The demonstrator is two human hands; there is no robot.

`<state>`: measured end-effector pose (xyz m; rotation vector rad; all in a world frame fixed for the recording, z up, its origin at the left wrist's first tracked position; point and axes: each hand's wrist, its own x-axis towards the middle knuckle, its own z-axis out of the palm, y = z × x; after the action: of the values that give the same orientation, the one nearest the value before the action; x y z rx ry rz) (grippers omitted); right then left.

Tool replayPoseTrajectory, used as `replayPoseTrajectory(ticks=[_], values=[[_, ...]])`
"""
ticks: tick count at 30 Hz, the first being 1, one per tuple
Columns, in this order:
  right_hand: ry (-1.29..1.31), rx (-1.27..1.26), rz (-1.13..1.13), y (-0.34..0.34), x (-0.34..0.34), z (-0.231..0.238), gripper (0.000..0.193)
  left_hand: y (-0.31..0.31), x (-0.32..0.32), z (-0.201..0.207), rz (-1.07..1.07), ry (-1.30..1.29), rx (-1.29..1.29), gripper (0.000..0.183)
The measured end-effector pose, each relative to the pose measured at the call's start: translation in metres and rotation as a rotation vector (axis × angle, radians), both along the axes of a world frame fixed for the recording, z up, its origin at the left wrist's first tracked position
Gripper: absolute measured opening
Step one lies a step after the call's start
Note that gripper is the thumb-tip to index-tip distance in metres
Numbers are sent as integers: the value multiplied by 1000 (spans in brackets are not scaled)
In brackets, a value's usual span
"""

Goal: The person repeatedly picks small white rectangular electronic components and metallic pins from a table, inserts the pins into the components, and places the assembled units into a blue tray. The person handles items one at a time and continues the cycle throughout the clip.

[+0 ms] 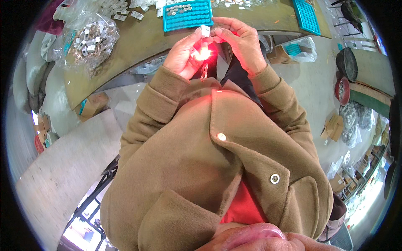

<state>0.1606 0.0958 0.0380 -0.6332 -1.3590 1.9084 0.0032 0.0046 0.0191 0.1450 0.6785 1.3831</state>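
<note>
My left hand (181,57) is closed around a small white keychain light (205,31), held upright in front of my body near the table's edge. A bright red glow shines from its lower part, and a short metal chain (204,72) hangs below. From the other side my right hand (246,45) pinches with thumb and forefinger close to the light; what lies between those fingertips is too small to make out. Just beyond my hands sits a blue tray (188,28) with rows of round pockets, with several silver discs like button cells in its far left part.
A clear plastic bag of white keychain lights (90,46) lies on the table (142,39) at the left. Loose white pieces (119,17) are scattered at the back. Another blue tray (307,17) lies at the right end. Cardboard boxes (333,127) and bags stand on the floor.
</note>
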Motion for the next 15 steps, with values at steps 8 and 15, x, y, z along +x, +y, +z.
replayPoseTrajectory(ticks=[8,15], values=[[-107,225,-77,-2,-6,0,10,-2,0,16,-56,-40,35,26],[-281,577,-115,1,-6,-1,11,-3,2,21,-78,-92,44,26]])
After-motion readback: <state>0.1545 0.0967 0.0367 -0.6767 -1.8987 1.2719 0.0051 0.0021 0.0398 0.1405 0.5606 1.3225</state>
